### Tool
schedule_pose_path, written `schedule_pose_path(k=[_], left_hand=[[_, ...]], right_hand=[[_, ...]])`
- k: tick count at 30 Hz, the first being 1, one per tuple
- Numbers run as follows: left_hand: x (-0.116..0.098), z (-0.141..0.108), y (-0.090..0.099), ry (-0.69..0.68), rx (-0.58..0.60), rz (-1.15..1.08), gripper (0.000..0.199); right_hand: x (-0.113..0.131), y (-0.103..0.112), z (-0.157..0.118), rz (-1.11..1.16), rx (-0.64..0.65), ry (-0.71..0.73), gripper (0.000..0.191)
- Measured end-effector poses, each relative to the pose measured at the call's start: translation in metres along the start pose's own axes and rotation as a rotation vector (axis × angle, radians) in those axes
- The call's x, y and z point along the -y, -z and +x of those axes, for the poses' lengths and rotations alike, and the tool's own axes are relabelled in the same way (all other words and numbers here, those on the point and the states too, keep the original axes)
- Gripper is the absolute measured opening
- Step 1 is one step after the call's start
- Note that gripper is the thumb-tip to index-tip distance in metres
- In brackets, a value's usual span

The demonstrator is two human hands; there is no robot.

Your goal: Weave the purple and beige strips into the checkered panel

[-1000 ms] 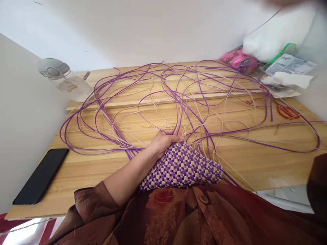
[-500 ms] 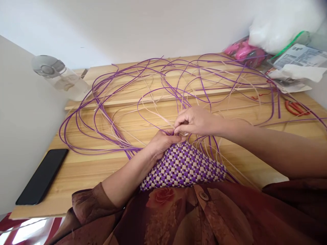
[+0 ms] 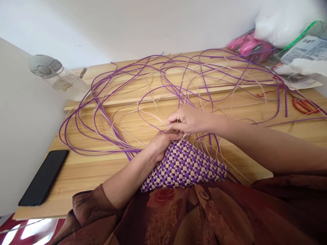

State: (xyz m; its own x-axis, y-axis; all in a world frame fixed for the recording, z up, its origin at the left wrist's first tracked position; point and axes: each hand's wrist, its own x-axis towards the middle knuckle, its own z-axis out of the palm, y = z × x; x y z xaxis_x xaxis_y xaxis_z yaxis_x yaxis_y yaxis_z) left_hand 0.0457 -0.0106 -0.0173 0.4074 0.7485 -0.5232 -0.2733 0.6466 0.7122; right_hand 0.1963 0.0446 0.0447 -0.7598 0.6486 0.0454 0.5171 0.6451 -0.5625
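A purple and beige woven piece (image 3: 185, 165) in a checked pattern lies against my front, its pointed end away from me. My left hand (image 3: 163, 143) is closed on that far end, thumb on top. Just beyond it, my right hand (image 3: 185, 119) pinches at the strands by the tip; which strand sits between its fingertips is partly hidden. A short beige strand end (image 3: 182, 137) shows beside my left thumb. Long loose purple strands (image 3: 102, 109) and beige ones fan out from the piece over the wooden table (image 3: 97, 172).
A black phone (image 3: 43, 177) lies at the left. Behind it stands a clear bottle (image 3: 63, 80) with a grey lid. At the right are red-handled scissors or pliers (image 3: 304, 105), a pink bundle in plastic (image 3: 250, 46) and a white plastic bag (image 3: 278, 25). A wall closes off the back.
My right hand has shifted slightly left, over my left fingertips. The beige strand end by my left thumb shows more clearly. The view has turned a little.
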Motion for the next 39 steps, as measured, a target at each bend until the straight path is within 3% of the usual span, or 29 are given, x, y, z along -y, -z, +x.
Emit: schedule_pose_path(k=[3,7,9,12,14,18,23,29,35,39], left_hand=[[-0.001,0.001,0.001,0.057,-0.026,0.008,0.022],[-0.001,0.0,0.0,0.085,-0.033,0.036,0.021],[-0.001,-0.001,0.0,0.071,-0.018,0.054,0.023],[-0.001,-0.002,-0.001,-0.001,0.025,0.067,0.025],[-0.001,-0.002,-0.001,-0.053,0.062,0.077,0.024],[0.0,-0.001,0.0,-0.073,0.045,0.099,0.02],[0.0,-0.002,-0.001,-0.032,-0.037,0.086,0.023],[0.003,-0.001,-0.001,-0.119,-0.047,0.192,0.022],[0.005,0.0,0.004,-0.175,-0.029,0.28,0.032],[-0.001,-0.004,0.004,-0.155,0.045,0.333,0.037]], right_hand=[[0.017,0.003,-0.024,-0.119,-0.237,-0.112,0.034],[0.038,-0.019,-0.072,-0.082,-0.234,-0.122,0.026],[0.043,-0.04,-0.089,-0.08,-0.33,-0.102,0.019],[0.043,-0.068,-0.095,-0.124,-0.537,-0.127,0.022],[0.042,-0.076,-0.089,-0.13,-0.6,-0.144,0.022],[0.051,-0.073,-0.079,-0.025,-0.629,-0.173,0.009],[0.072,-0.072,-0.091,0.177,-0.502,-0.183,0.006],[0.071,-0.083,-0.093,0.251,-0.699,-0.126,0.014],[0.072,-0.089,-0.094,0.37,-0.618,-0.131,0.008],[0.066,-0.093,-0.093,0.396,-0.673,-0.105,0.011]])
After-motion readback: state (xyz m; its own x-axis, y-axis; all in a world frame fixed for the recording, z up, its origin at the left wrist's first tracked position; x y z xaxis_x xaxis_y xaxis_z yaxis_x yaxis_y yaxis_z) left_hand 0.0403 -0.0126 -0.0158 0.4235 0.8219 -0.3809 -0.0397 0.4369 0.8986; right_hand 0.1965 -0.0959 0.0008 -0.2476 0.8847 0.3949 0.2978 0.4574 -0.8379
